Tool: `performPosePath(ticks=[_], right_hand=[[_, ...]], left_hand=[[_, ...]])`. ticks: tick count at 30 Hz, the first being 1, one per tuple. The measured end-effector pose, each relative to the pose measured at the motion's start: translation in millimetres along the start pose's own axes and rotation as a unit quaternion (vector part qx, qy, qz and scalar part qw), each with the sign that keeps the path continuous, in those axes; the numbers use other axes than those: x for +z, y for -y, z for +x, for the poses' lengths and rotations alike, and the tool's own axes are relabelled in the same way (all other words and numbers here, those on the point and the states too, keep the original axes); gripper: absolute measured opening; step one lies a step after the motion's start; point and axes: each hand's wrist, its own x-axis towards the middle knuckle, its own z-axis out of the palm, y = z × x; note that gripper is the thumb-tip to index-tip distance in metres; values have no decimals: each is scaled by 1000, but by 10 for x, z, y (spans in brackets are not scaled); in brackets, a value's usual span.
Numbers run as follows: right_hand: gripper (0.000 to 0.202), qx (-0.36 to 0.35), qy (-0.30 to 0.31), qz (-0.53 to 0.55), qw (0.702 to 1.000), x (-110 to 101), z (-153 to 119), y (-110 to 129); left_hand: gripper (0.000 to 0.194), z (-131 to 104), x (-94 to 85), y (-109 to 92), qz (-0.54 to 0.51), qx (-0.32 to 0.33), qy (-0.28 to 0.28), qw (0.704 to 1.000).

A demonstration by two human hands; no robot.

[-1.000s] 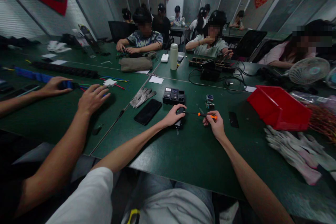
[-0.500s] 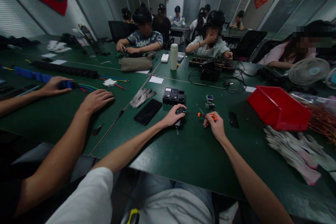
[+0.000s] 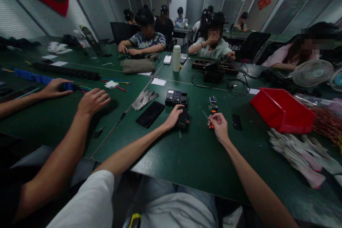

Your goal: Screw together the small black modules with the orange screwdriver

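Near the table's middle my left hand (image 3: 173,117) grips a black box-like device (image 3: 183,118) by its left side. Just behind that device stands a black unit with several bays (image 3: 176,98). To the right, my right hand (image 3: 219,125) is closed on an orange-handled screwdriver (image 3: 213,117), whose shaft I cannot clearly make out. Small green circuit boards (image 3: 212,102) lie just beyond the screwdriver. A flat black piece (image 3: 237,122) rests right of my right hand. A black phone (image 3: 150,114) lies left of my left hand.
Another person's hands (image 3: 93,100) are at the left, by a blue-wrapped cable bundle (image 3: 37,77). A red bin (image 3: 283,110) and gloves (image 3: 296,153) lie at the right. A green bottle (image 3: 176,58) stands farther back, with people seated across the table.
The screwdriver has left the device and turned from sideways to pointing away from me. The black device in my left hand has been turned. The neighbour's nearer hand has lifted and drawn back slightly.
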Motion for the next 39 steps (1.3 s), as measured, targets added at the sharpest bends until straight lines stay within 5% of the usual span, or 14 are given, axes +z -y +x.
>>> performPosePath(ticks=[5, 11, 16, 24, 39], right_hand=[[18, 14, 89, -96, 991, 155, -109, 62], [36, 65, 144, -62, 985, 450, -251, 127], [49, 94, 95, 29, 991, 482, -236, 77], [51, 95, -9, 89, 991, 422, -191, 15], [35, 18, -29, 32, 999, 325, -131, 27]], left_hand=[[45, -33, 41, 67, 50, 19, 1, 999], [54, 5, 120, 123, -15, 84, -30, 996], [64, -20, 174, 55, -81, 98, -53, 991], [65, -113, 223, -39, -16, 114, -17, 993], [58, -112, 112, -18, 258, 52, 109, 959]])
